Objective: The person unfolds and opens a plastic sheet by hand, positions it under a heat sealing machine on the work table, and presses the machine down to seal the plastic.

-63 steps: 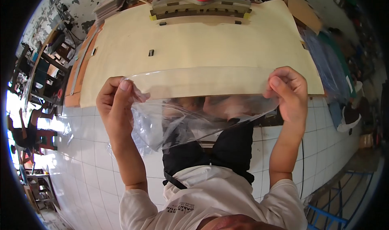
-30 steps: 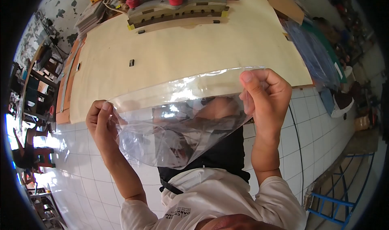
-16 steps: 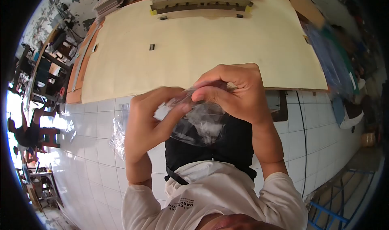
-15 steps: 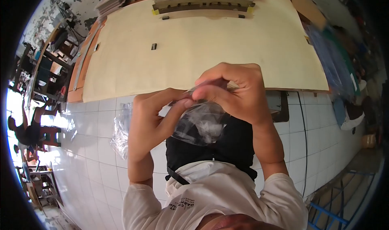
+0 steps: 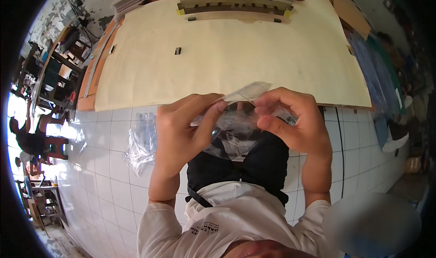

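Observation:
A clear plastic bag [image 5: 238, 133], thin and crumpled, hangs above my lap at the table's near edge. My left hand [image 5: 193, 121] pinches its upper part between thumb and fingers. One flat transparent flap [image 5: 249, 91] sticks up beyond that pinch. Just right of the flap is my right hand [image 5: 290, 117], thumb and fingers apart, its fingertips close to the plastic. Whether they touch it I cannot tell. More clear plastic [image 5: 141, 142] lies crumpled to the left of my left forearm.
A wide table [image 5: 218, 53] with a pale cover lies in front of me. Small dark blocks [image 5: 178, 51] rest on it; a slotted metal bar [image 5: 234, 8] stands at its back. A steel ruler [image 5: 96, 60] lies left, plastic sheets [image 5: 374, 76] right. Other people are at both sides.
My right hand has drawn away to the right, its fingers parting from the plastic. The flap now shows between the hands. My left hand keeps its pinch.

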A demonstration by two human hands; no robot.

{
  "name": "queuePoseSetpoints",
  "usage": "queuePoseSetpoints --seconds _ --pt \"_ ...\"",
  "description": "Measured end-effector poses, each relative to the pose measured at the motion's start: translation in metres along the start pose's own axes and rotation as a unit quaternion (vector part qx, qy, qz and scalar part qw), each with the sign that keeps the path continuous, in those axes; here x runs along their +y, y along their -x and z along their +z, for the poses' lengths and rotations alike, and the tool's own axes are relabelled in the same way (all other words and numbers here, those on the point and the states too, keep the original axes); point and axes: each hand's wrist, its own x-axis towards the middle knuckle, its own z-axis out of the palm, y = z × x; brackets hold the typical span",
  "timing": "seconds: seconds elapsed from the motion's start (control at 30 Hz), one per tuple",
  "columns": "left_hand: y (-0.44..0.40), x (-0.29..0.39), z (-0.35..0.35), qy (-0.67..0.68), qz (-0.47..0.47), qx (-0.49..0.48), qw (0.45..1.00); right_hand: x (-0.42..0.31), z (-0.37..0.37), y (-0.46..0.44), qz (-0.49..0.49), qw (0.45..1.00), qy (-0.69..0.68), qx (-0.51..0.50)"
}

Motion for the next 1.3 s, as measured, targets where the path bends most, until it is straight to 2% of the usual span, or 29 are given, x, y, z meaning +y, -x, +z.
queuePoseSetpoints --seconds 0.03,0.1,0.23,0.3,0.33,0.37,0.43,0.5,0.53,0.57,0.63,0.7,0.8,0.9,1.13,1.23,1.3 --pt "-0.001 0.001 0.000 0.000 0.001 -0.001 1.000 -0.002 -0.002 -0.005 0.000 1.000 0.000 0.002" --pt "-0.003 0.005 -0.001 0.002 -0.013 -0.052 0.999 -0.006 -0.006 -0.014 -0.039 0.995 0.006 -0.096" --pt "-0.007 0.004 -0.005 0.032 0.025 -0.056 0.998 -0.009 -0.005 -0.028 -0.007 0.988 -0.009 -0.155" --pt "-0.015 0.004 -0.021 0.077 0.000 -0.193 0.978 -0.013 -0.001 -0.031 0.077 0.974 -0.126 -0.170" --pt "-0.015 -0.003 -0.022 0.076 -0.001 -0.190 0.979 -0.014 -0.001 -0.032 0.076 0.974 -0.125 -0.173" --pt "-0.014 -0.013 -0.021 0.195 -0.026 -0.224 0.955 -0.014 -0.001 -0.032 0.080 0.969 -0.144 -0.184" --pt "-0.021 -0.022 -0.019 0.311 -0.051 -0.252 0.915 -0.018 -0.001 -0.032 0.084 0.963 -0.163 -0.197" --pt "-0.031 -0.024 -0.015 0.300 -0.141 -0.326 0.885 -0.026 -0.004 -0.034 0.083 0.960 -0.159 -0.218" --pt "-0.034 -0.019 -0.013 0.338 -0.192 -0.340 0.856 -0.028 -0.004 -0.034 0.082 0.958 -0.157 -0.226" --pt "-0.037 -0.020 -0.011 0.338 -0.192 -0.337 0.858 -0.028 -0.005 -0.034 0.092 0.953 -0.170 -0.233" --pt "-0.046 -0.025 -0.008 0.351 -0.225 -0.378 0.827 -0.030 -0.006 -0.034 0.098 0.949 -0.182 -0.240" --pt "-0.054 -0.024 -0.007 0.366 -0.242 -0.350 0.828 -0.032 -0.008 -0.033 0.078 0.934 -0.225 -0.266" --pt "-0.061 -0.019 -0.010 0.342 -0.230 -0.259 0.874 -0.026 -0.012 -0.026 0.099 0.919 -0.270 -0.270" --pt "-0.066 -0.012 -0.019 0.314 -0.204 -0.226 0.899 -0.015 -0.016 -0.022 0.087 0.924 -0.270 -0.258" --pt "-0.066 -0.006 -0.021 0.273 -0.180 -0.206 0.922 0.001 -0.023 -0.024 0.066 0.917 -0.282 -0.273" --pt "-0.067 -0.007 -0.020 0.264 -0.187 -0.193 0.926 -0.003 -0.026 -0.025 0.080 0.930 -0.248 -0.261" --pt "-0.066 -0.010 -0.019 0.261 -0.190 -0.191 0.927 -0.005 -0.022 -0.022 -0.008 0.987 -0.113 -0.115"
